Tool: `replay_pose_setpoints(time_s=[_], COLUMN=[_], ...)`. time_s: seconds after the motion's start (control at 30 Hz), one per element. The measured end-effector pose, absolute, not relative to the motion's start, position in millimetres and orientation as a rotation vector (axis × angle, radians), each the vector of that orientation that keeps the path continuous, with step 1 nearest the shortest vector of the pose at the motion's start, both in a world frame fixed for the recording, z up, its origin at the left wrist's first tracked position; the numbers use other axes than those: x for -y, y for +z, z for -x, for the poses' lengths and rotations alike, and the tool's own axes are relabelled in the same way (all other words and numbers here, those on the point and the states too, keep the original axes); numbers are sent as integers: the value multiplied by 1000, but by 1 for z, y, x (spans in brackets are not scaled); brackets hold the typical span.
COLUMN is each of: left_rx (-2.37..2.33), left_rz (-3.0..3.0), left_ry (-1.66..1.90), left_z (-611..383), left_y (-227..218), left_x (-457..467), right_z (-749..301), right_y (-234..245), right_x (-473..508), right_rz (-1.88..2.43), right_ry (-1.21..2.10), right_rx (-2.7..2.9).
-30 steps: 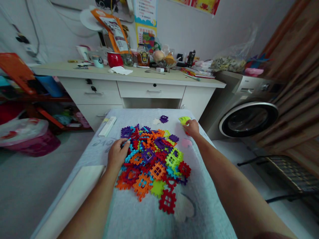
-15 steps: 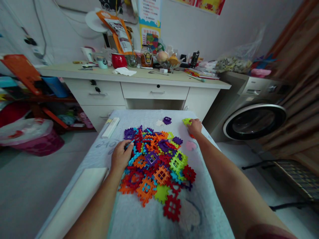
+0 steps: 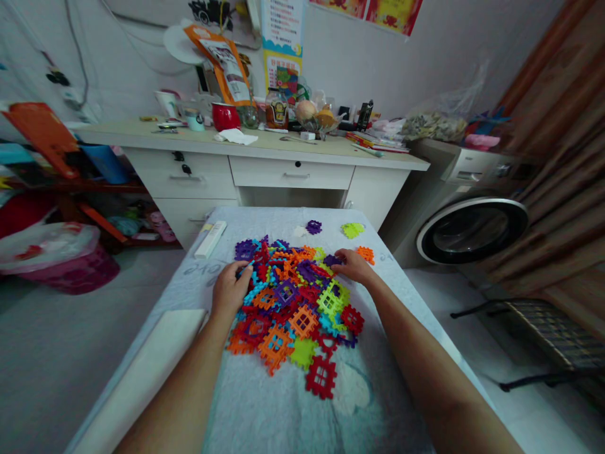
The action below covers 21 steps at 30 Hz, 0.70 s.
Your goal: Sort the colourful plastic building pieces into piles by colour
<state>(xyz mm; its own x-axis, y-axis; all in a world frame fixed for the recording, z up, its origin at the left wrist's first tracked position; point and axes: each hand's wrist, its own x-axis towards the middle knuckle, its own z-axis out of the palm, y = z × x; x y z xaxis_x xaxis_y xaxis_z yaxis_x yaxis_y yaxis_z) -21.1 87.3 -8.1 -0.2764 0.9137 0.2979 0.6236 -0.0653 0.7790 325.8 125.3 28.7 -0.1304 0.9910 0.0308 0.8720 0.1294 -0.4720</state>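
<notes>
While hands [image 3: 229, 292] [image 3: 353, 266] flank it — tile pile [image 3: 309, 295] stretches nearward.

Smooth plastic tiles [image 3: 303, 322]; matt, soft-napped cloth [image 3: 265, 410]; glossy red pot [image 3: 225, 118]; metallic-looking washer [image 3: 437, 180]

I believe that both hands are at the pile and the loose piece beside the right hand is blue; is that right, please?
Only the colour is wrong: in the head view, the loose piece beside the right hand is orange.
</notes>
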Motion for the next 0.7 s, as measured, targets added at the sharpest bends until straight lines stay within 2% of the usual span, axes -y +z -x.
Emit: replay_pose_setpoints(time_s=[0.3, 0.5, 0.7], left_rx=[-1911, -1896, -1891], left_rz=[-1633, -1669, -1730], left_ry=[1260, 1270, 1278], left_z=[20, 21, 23], left_y=[-7, -10, -13], left_x=[-87, -90, -92], right_z=[-329, -323, -293], right_y=[35, 36, 33], right_x=[-136, -171, -220], right_rz=[1772, 1763, 1960], right_ry=[574, 495, 457], right_rx=[2170, 1890, 1618])
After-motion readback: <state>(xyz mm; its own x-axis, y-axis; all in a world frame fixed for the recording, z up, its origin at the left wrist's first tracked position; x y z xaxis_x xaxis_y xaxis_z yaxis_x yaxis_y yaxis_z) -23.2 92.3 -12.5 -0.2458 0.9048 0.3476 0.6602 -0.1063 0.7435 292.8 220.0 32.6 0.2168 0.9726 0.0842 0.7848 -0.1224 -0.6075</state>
